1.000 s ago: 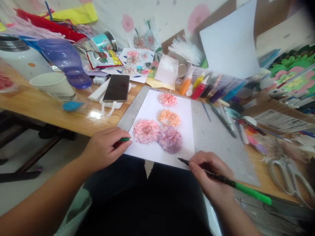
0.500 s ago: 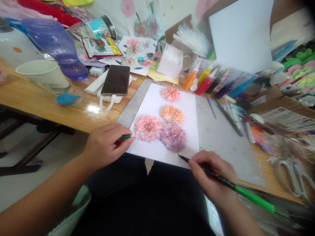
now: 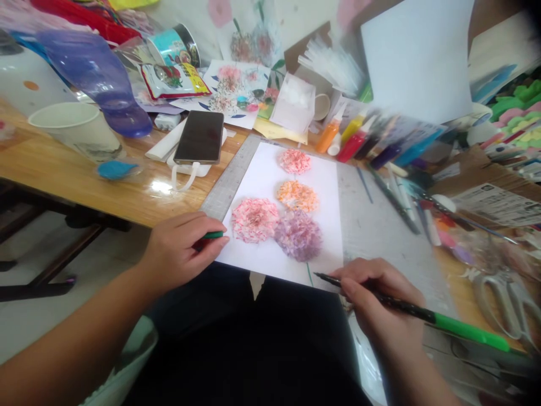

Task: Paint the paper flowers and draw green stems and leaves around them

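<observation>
White rectangular paper sheet (image 3: 258,175) lies on flat grey mat (image 3: 367,237). At sheet's lower right, right hand (image 3: 384,324) pinches long black-and-green pen (image 3: 412,309) near tip, probably for control. At sheet's left edge, left hand (image 3: 181,245) clasps short green object (image 3: 213,234), perhaps steadying sheet.

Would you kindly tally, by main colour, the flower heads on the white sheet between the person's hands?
Pinkish flower heads, one at the top and one at the left: 2
Orange flower head: 1
Purple flower head: 1
Total: 4
</observation>
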Motion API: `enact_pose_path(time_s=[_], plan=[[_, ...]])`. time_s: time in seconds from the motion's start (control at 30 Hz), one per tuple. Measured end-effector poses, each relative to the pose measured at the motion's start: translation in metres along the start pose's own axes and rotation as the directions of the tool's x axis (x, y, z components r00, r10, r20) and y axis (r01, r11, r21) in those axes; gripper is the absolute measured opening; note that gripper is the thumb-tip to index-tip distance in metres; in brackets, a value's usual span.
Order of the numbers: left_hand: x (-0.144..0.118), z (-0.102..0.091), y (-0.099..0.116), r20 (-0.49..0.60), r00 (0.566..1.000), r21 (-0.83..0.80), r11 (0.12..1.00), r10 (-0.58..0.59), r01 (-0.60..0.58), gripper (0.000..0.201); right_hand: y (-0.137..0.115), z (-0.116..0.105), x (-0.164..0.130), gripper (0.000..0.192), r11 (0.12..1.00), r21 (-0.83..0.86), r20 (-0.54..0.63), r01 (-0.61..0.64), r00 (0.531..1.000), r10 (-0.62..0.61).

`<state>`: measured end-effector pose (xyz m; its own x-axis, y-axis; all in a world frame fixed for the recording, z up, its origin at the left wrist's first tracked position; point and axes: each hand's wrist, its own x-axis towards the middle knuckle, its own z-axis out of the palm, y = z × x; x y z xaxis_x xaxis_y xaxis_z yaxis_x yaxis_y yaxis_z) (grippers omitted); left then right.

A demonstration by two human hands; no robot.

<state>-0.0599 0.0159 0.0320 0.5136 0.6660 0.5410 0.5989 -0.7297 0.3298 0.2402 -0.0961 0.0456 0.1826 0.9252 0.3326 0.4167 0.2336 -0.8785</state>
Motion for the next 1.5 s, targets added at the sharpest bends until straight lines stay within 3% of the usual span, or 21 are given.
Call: enact_pose_path(time_s=[0.1, 0.2, 0.3, 0.37, 0.43, 0.63, 0.93, 1.5], plan=[[-0.006, -0.005, -0.001, -0.029, 0.999, -0.045, 0.998, 0.043, -0.045, 0.022, -0.002, 0.003, 0.000, 0.006, 0.999, -0.016, -0.100, -0.036, 0.994, 0.034], [-0.011, -0.008, -0.003, -0.006, 0.993, -0.053, 0.992, 0.114, -0.114, 0.029, -0.011, 0.010, 0.003, 0.010, 0.989, -0.147, -0.156, 0.003, 0.987, -0.026], [-0.012, -0.011, -0.002, 0.109, 0.985, -0.030, 0.991, 0.135, -0.132, 0.023, -0.026, 0.020, 0.011, 0.017, 0.969, -0.172, 0.074, 0.178, 0.983, -0.168], [-0.012, -0.013, -0.001, 0.175, 0.976, 0.004, 0.991, 0.132, -0.135, 0.019, -0.036, 0.028, 0.018, 0.021, 0.954, -0.124, 0.284, 0.275, 0.931, -0.231], [-0.011, -0.013, 0.000, 0.204, 0.970, 0.029, 0.989, 0.136, -0.144, 0.018, -0.043, 0.036, 0.024, 0.019, 0.936, -0.139, 0.367, 0.324, 0.895, -0.255], [-0.009, -0.009, -0.002, 0.167, 0.972, -0.003, 0.986, 0.168, -0.169, 0.020, -0.044, 0.052, 0.027, 0.005, 0.884, -0.303, 0.301, 0.356, 0.916, -0.266], [-0.009, -0.008, -0.005, 0.139, 0.971, -0.035, 0.981, 0.193, -0.190, 0.019, -0.038, 0.057, 0.024, 0.005, 0.884, -0.323, 0.307, 0.338, 0.921, -0.240], [-0.011, -0.008, -0.005, 0.134, 0.971, -0.034, 0.981, 0.196, -0.193, 0.019, -0.052, 0.054, 0.008, 0.020, 0.887, -0.222, 0.441, 0.404, 0.853, -0.279]])
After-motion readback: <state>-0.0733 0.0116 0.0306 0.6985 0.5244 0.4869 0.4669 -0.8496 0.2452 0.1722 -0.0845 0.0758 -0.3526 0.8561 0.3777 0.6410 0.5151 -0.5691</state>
